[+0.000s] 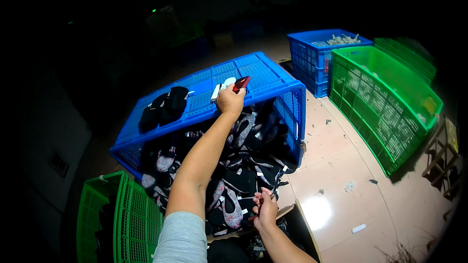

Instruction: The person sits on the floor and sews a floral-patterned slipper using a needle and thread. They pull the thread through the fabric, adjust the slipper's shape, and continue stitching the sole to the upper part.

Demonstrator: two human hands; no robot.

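Observation:
My left hand reaches over the upturned side of a big blue plastic crate. Its fingers close at a flat, dark red object, of a kind I cannot make out. White pieces lie right beside the fingertips. Lower down, my right hand has its fingers curled; a bit of red shows at its edge, too hidden to name. Around it is a heap of black and floral padded fabric pieces with white tags, spilling from the crate's open side.
Black fabric pieces rest on top of the crate. A green crate stands at the lower left. To the right are another green crate, a blue crate with pale pieces and a wooden stool. Scraps litter the tiled floor.

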